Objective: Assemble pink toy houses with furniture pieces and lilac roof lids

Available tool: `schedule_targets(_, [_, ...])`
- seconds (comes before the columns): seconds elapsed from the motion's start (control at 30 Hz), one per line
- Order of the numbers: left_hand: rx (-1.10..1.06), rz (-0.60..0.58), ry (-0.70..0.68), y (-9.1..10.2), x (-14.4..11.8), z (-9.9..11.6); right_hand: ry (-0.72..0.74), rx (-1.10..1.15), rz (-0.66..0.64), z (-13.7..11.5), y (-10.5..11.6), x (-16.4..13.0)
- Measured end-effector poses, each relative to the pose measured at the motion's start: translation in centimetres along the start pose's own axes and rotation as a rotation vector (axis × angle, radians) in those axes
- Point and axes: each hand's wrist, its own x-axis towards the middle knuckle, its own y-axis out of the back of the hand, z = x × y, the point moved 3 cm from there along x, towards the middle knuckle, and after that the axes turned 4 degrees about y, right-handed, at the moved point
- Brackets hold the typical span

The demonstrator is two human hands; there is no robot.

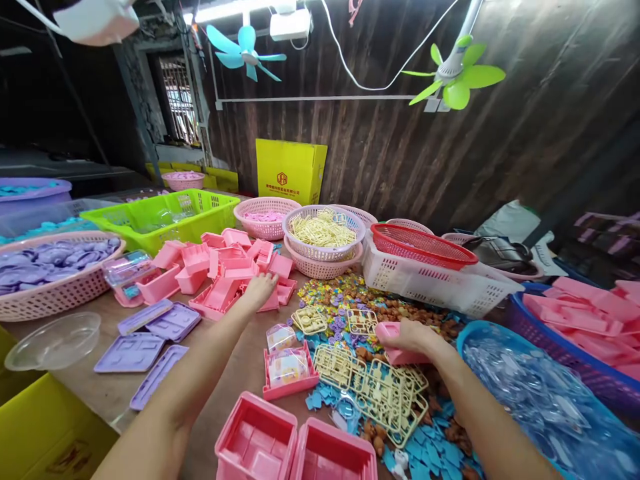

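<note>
My left hand (261,291) reaches into a heap of pink plastic boxes (220,263), its fingers curled over the edge of one at the heap's right side; the fingertips are partly hidden. Further right, my right hand (413,333) is closed round a small pink box (389,331) above the loose small parts. Cream-coloured part frames (385,393) lie below that hand, among blue pieces (430,447) and brown figures (375,437). Between my arms, a pink tray (290,390) holds a clear-wrapped packet (287,367). Two open pink bins (257,437) stand nearest me.
Purple panels (130,352) and a clear bowl (55,340) lie at left, near a basket of purple pieces (55,263). A green crate (160,217), a basket of cream parts (323,230) and a white crate (425,270) stand behind. At right is a blue basin (530,387) of clear parts.
</note>
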Motion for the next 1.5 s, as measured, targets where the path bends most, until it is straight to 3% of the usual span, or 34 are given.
schedule_targets(0.13, [-0.008,0.034,-0.005,1.5,-0.1,0.7,-0.101,-0.011,-0.025,0.1,2.6,-1.9])
schedule_targets(0.23, [-0.026,0.156,0.019,4.2,-2.1,2.6,0.051,0.205,0.130,-1.8,4.4,-5.6])
schedule_targets(0.33, [-0.255,0.376,-0.043,7.7,-6.6,6.2,0.361,0.536,0.244,-5.4,4.7,-10.7])
schedule_targets(0.43, [-0.707,0.450,-0.176,10.1,-12.7,10.5,0.430,0.729,0.372,-7.5,4.2,-15.3])
schedule_targets(0.5, [-0.989,0.445,-0.200,10.7,-17.0,12.9,0.421,0.822,0.442,-7.4,4.0,-17.4])
schedule_targets(0.63, [-1.572,0.091,-0.124,8.9,-23.0,16.6,0.503,0.843,0.482,-5.1,4.0,-20.1])
schedule_targets(0.77, [-2.117,-0.371,0.016,6.8,-25.1,18.5,0.720,0.628,0.528,-2.7,4.1,-22.4])
schedule_targets(0.9, [-2.153,-0.864,-0.081,7.4,-25.3,19.7,0.817,0.510,0.471,-1.6,4.3,-24.5])
schedule_targets(1.0, [-2.085,-1.035,-0.154,8.2,-25.3,20.2,0.799,0.523,0.445,-1.0,4.5,-25.5])
schedule_targets(1.07, [-2.090,-0.968,-0.136,8.3,-25.2,20.4,0.734,0.610,0.467,-0.3,4.8,-25.9])
schedule_targets(1.13, [-2.103,-0.779,-0.068,8.0,-25.2,20.4,0.594,0.793,0.467,0.8,4.9,-26.2])
schedule_targets(1.23, [-2.080,-0.552,-0.019,7.1,-25.8,20.6,0.386,1.143,0.287,1.7,4.1,-26.8])
schedule_targets(1.37, [-2.043,-0.619,-0.168,6.6,-27.0,22.4,0.310,1.412,0.061,1.0,2.5,-27.7])
schedule_targets(1.43, [-2.030,-0.639,-0.233,6.9,-27.2,23.2,0.285,1.425,0.054,0.8,2.0,-27.8])
schedule_targets(1.5, [-2.031,-0.586,-0.253,7.3,-27.1,23.5,0.291,1.348,0.091,0.8,1.7,-27.7])
